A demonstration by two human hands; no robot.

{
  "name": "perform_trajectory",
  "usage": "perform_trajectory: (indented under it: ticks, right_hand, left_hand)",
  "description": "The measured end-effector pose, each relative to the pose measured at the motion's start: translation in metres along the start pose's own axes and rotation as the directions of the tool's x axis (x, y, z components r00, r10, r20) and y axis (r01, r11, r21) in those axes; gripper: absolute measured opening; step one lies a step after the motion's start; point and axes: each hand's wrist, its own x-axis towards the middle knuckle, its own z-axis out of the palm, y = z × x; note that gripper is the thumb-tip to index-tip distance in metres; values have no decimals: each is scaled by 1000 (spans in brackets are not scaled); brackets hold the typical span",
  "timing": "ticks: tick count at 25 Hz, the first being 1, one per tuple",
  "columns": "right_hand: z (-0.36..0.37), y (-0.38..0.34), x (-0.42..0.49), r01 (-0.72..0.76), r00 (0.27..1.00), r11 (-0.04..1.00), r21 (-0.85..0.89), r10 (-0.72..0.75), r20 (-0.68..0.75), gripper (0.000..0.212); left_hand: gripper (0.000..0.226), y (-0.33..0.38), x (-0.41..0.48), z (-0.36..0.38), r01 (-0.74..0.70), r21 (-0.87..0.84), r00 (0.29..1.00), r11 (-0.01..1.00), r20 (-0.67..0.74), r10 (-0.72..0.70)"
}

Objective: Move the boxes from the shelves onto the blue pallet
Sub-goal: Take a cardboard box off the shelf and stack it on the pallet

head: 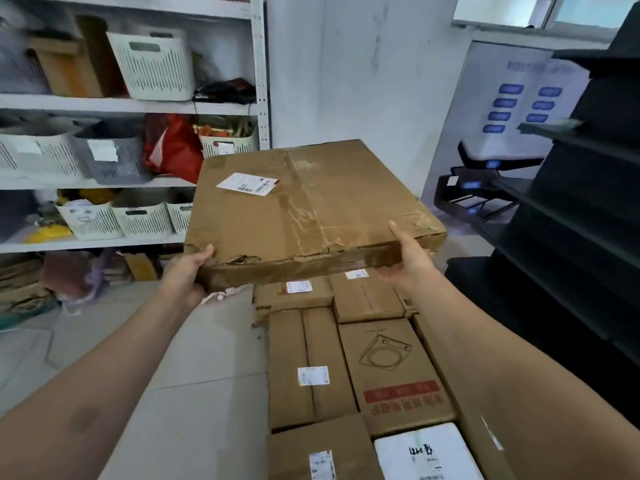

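A wide, flat cardboard box (304,206) with a white label and clear tape hangs in mid-air, tilted slightly. My left hand (188,271) grips its near left corner. My right hand (407,256) grips its near right edge, thumb on top. Below it lie several packed cardboard boxes (311,368) side by side, plus a white foam box (424,453). The blue pallet itself is hidden beneath them.
A white shelf rack (258,98) at the left holds baskets, a red bag and cartons. Dark black shelving (575,209) stands at the right. A white wall and a poster board are behind. Grey tiled floor (194,375) lies left of the stacked boxes.
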Motion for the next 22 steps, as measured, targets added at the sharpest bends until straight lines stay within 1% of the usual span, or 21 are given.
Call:
perform_trajectory:
  ticks: [2,3,4,6,7,9,10,11,13,15,16,17,19,21,22]
  right_hand:
    - [14,0,55,6,995,1000,-18,-7,-100,118]
    - [15,3,85,2,993,1000,-10,-3,-120,127]
    - [16,6,115,5,991,1000,-6,-6,-133,126]
    - [22,18,158,-9,986,1000,5,10,-169,114]
    - [26,23,176,-13,980,1000,13,16,-198,104]
    - [24,44,227,-22,966,998,60,37,-254,77]
    - [25,57,257,-44,959,994,101,70,-276,72]
    - [28,70,282,-93,947,986,140,131,-294,72]
    - [35,108,339,-139,906,975,173,196,-376,70]
    - [43,149,403,-165,868,965,204,240,-434,57]
    - [47,172,430,-209,851,957,200,279,-445,52]
    - [45,198,458,-245,827,950,192,308,-470,43]
    - [36,243,501,-291,789,936,197,351,-504,18]
    - [14,280,539,-306,754,928,213,373,-541,21]
    - [3,297,558,-299,746,930,216,369,-555,19]
  left_hand:
    - [53,5,36,4,-17,1,1000,1000,-2,17]
    - [57,6,51,7,-18,22,1000,1000,-1,18]
    - [58,7,66,11,-10,41,1000,999,7,10]
    - [56,1,109,16,41,91,999,995,18,-43]
    - [53,-3,132,20,74,153,997,985,26,-79]
    - [42,-20,188,21,136,319,988,938,30,-153]
    - [34,-29,221,21,162,384,980,909,41,-192]
    - [27,-38,251,19,191,424,972,885,41,-230]
    - [22,-66,318,10,259,434,954,863,23,-298]
    - [32,-98,398,-6,342,415,927,843,1,-376]
    - [37,-119,435,-16,373,422,913,826,-7,-408]
    - [40,-138,464,-25,401,445,900,801,-28,-435]
    - [40,-176,513,-41,466,464,867,753,-71,-493]
    - [37,-218,553,-55,522,467,835,714,-107,-540]
    - [36,-239,572,-61,547,465,820,697,-127,-559]
